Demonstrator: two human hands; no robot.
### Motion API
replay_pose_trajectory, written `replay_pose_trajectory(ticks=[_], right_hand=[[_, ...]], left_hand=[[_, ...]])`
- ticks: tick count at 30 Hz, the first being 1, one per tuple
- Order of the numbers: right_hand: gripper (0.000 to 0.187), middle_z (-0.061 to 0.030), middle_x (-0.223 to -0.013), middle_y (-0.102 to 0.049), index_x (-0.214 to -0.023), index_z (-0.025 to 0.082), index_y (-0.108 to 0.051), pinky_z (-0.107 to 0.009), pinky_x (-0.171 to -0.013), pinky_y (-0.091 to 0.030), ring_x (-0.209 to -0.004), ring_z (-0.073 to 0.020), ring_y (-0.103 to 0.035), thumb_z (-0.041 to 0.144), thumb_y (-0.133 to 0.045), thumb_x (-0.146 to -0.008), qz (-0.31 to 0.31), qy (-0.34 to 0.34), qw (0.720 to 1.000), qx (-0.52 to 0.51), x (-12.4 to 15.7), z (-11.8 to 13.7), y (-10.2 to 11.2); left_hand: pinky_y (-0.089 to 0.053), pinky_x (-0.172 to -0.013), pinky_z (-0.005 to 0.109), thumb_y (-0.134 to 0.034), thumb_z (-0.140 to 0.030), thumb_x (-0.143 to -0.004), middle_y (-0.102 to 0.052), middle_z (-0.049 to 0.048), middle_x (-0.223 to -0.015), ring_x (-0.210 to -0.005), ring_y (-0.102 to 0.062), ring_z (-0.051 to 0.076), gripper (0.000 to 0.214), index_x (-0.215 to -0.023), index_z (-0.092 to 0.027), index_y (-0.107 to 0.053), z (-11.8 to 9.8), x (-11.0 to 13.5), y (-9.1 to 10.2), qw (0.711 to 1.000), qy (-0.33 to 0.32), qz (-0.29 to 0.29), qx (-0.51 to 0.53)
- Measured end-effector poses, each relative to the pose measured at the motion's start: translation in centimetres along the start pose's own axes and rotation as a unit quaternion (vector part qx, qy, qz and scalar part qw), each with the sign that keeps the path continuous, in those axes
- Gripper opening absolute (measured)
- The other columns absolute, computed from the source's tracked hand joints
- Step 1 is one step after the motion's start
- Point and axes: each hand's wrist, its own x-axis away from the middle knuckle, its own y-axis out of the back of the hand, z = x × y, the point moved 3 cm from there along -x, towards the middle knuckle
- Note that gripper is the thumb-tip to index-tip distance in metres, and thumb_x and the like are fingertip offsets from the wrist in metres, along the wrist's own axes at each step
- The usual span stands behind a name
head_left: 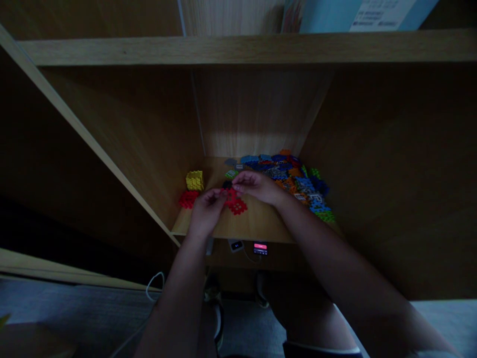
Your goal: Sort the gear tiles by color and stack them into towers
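My left hand and my right hand meet over a flat cluster of red toothed plastic pieces on a small wooden desk. Both hands pinch at the red cluster's upper edge, fingers closed on it. A pile of blue, orange, green and grey interlocking pieces lies just right of my right hand. A yellow cube built from such pieces stands to the left, with another red assembly in front of it.
Wooden side panels and a shelf box in the desk. A book lies on the shelf. Two small lit devices sit under the desk's front edge, and a white cable hangs lower left.
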Motion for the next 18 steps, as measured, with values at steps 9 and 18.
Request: replay_pose_trajectory(ticks=[9,18], right_hand=[[0.042,0.0003,-0.086,-0.074,-0.099,0.020,-0.072,-0.028,-0.073,-0.055,-0.076,-0.0140,-0.069,0.045,-0.094,-0.074,-0.010,0.029,0.998,0.057,-0.1,0.0,0.0],[0.033,-0.0019,-0.098,-0.073,-0.104,0.023,-0.074,-0.030,-0.076,-0.055,-0.083,-0.0155,-0.067,0.040,-0.090,-0.081,-0.037,0.136,0.972,0.188,0.5,1.2,-1.6]], left_hand=[[-0.064,-0.073,0.030,-0.096,-0.044,-0.072,-0.076,0.0014,-0.091,-0.074,-0.077,0.017,0.059,-0.110,-0.020,-0.058,-0.4,0.0,-0.1,0.976,0.067,-0.045,0.202],[-0.065,-0.078,0.028,-0.093,-0.048,-0.075,-0.077,0.0021,-0.091,-0.076,-0.077,0.015,0.048,-0.100,-0.018,-0.065,-0.5,0.0,-0.1,0.971,0.066,-0.045,0.224]])
